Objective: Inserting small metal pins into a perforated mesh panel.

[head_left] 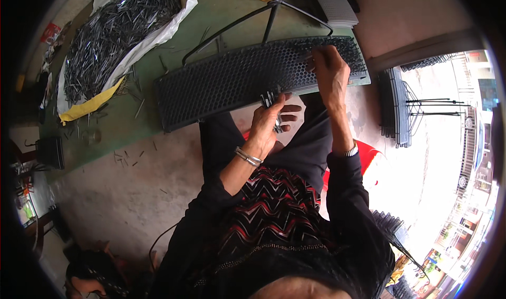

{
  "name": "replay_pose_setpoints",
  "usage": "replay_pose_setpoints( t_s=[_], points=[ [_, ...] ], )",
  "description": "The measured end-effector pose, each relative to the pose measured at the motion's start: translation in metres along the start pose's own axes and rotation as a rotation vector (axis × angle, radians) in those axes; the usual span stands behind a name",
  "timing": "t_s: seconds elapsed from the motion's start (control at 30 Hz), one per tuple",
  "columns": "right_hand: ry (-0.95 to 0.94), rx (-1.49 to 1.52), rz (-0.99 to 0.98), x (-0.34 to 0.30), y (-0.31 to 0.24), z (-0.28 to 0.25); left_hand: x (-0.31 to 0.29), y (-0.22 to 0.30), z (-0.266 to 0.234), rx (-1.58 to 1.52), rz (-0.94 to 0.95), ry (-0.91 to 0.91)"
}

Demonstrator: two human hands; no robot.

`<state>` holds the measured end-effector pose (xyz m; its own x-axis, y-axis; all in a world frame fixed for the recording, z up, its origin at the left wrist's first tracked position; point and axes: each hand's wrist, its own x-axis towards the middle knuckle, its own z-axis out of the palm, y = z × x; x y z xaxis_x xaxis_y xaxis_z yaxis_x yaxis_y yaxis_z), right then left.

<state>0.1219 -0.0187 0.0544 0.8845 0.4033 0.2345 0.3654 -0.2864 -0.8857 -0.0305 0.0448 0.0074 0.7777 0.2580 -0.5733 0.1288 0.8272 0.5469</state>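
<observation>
Black rectangular honeycomb panel [211,85], twelve o'clock, right end bristly. Glossy dark strips [116,38] heaped in crinkled white sack [185,9], ten o'clock; black rod frame [274,3] at panel's far edge. Our left hand [261,126], half-curled, thumb clamping strip bundle [271,99] by panel's near edge; our right hand [332,77] bunched over panel, one o'clock, hold we can't tell.

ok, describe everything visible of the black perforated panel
The panel is long, rectangular and black, metal- or plastic-looking, with tight rows of holes. Thin pieces bristle at its right end. It lies at the near edge of the green table, right end farther away; black rods meet its far edge. The right hand is at its right half; whether the left hand touches it is unclear.
</observation>
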Motion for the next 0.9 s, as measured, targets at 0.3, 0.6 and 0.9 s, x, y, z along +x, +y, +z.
replay_pose_setpoints(
  t_s=[0.3,0.6,0.9],
  points=[
    [0.154,-0.307,-0.331,0.026,0.055,0.025,0.003,-0.003,-0.005,-0.083,-0.072,-0.154],
    [0.127,-0.431,-0.389,0.025,0.039,0.024,-0.003,0.003,0.004,-0.009,-0.047,-0.132],
    [0.035,-0.421,-0.367,0.031,0.047,0.018,-0.005,0.004,0.0,-0.006,-0.079,-0.216]
  ],
)
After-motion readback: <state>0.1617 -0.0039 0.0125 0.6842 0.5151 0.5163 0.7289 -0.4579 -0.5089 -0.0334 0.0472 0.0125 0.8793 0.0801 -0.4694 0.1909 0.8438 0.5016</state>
